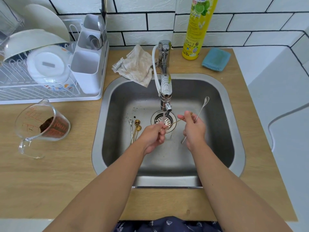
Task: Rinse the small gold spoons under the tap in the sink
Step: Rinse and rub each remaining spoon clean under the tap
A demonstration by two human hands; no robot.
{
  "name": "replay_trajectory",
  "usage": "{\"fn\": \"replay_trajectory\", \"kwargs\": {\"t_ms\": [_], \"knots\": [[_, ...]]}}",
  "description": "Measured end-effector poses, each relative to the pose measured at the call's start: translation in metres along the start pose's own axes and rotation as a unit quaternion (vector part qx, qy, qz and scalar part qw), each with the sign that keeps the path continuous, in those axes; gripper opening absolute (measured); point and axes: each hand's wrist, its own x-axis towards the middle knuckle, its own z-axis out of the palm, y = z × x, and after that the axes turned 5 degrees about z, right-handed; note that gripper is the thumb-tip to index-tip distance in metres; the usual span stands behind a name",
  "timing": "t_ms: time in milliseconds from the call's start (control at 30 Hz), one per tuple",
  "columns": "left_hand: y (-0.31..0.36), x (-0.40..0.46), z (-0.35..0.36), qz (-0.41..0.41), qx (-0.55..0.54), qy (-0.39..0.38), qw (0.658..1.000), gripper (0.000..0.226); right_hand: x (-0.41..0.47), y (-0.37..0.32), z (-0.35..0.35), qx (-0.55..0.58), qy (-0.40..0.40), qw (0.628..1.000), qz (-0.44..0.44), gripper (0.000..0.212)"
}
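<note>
Right now both hands pinch one gold spoon (pixel 173 122) under the tap (pixel 165 91): left hand (pixel 154 137) at its bowl end in the stream, right hand (pixel 194 129) at its handle, also gripping a silver spoon (pixel 201 108).

Your surroundings: white brick-pattern wall tiles (pixel 133 22) with dark grout behind you and to your right. Light wood countertop (pixel 50 173), lit evenly and softly. White dish rack (pixel 33 91) at your left, holding bowls and a cutlery caddy (pixel 87 64). Glass measuring jug (pixel 41 123) near it. Beige cloth (pixel 135 66), yellow detergent bottle (pixel 199 27), and blue sponge (pixel 216 59) along the back edge.
</note>
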Motion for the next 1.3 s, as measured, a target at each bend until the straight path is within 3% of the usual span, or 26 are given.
{"fn": "replay_trajectory", "kwargs": {"t_ms": [133, 300, 400, 567, 633, 767, 867, 1000, 1100, 1300], "knots": [[0.002, 0.004, -0.011, -0.033, -0.049, -0.008, 0.998, 0.023, 0.0, -0.002, -0.002, 0.042, -0.078, 0.996, 0.022, 0.01], [-0.001, -0.002, -0.016, 0.078, 0.073, -0.074, 0.991, 0.023, 0.002, 0.002, -0.007, 0.015, 0.012, 0.999, 0.027, 0.027], [-0.007, -0.002, -0.005, 0.137, 0.193, -0.008, 0.972, 0.027, 0.004, 0.003, -0.008, 0.012, 0.029, 0.999, 0.034, 0.029], [-0.006, 0.005, 0.001, 0.14, 0.167, 0.072, 0.973, 0.038, 0.003, 0.008, -0.007, 0.0, 0.009, 0.998, 0.06, 0.029], [-0.003, 0.005, -0.005, 0.142, 0.169, 0.046, 0.974, 0.035, 0.003, 0.01, -0.006, 0.002, -0.002, 0.998, 0.067, 0.028], [0.0, 0.004, -0.015, 0.103, 0.212, -0.083, 0.968, 0.016, 0.003, 0.009, -0.004, -0.002, -0.013, 0.997, 0.072, 0.023], [0.0, 0.001, -0.016, 0.107, 0.293, -0.071, 0.947, 0.015, -0.002, 0.009, -0.002, -0.044, -0.06, 0.995, 0.07, 0.023], [-0.002, 0.001, -0.008, 0.185, 0.407, -0.024, 0.894, 0.023, -0.013, 0.011, 0.008, -0.075, -0.148, 0.984, 0.061, 0.022], [-0.005, -0.001, -0.01, 0.188, 0.4, -0.02, 0.897, 0.023, -0.015, 0.008, 0.007, -0.068, -0.163, 0.983, 0.047, 0.017], [0.0, -0.006, -0.041, 0.155, 0.39, -0.066, 0.905, 0.025, -0.011, 0.005, 0.007, -0.035, -0.111, 0.992, 0.045, 0.022]]}}
